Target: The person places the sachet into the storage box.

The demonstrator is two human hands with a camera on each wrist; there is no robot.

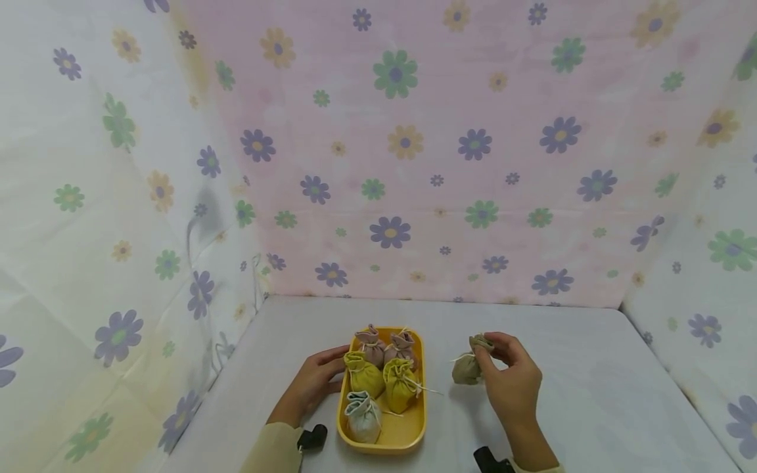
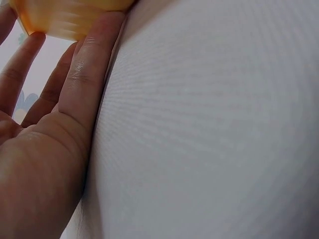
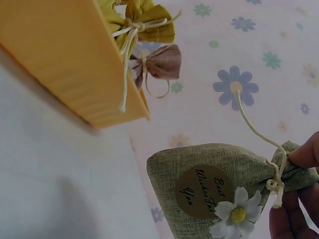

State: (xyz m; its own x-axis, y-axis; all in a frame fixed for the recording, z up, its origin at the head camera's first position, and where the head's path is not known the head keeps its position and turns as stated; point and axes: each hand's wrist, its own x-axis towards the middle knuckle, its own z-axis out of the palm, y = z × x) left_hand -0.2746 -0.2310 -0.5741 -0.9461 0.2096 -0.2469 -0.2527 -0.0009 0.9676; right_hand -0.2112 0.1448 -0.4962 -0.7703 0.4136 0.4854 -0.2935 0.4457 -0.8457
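My right hand point(image 1: 513, 378) pinches the gathered neck of an olive-green drawstring pouch point(image 1: 466, 370), held just right of the yellow tray point(image 1: 383, 449). In the right wrist view this pouch point(image 3: 199, 186) shows a round "Best Wishes For You" label, a white flower and a cream cord. On the tray's left side, my left hand point(image 1: 313, 384) touches the outer wall with its fingers extended; the left wrist view shows fingertips against the yellow wall point(image 2: 70, 20). Inside the tray are two mauve pouches point(image 1: 371, 347), two yellow-green pouches point(image 1: 401, 384) and a pale grey pouch point(image 1: 363, 419).
A white-covered table point(image 1: 591, 394) lies under the tray. Flower-printed cloth point(image 1: 437, 197) hangs behind it and on both sides. A small black device point(image 1: 312, 437) is strapped near the left wrist, another point(image 1: 492, 461) near the right.
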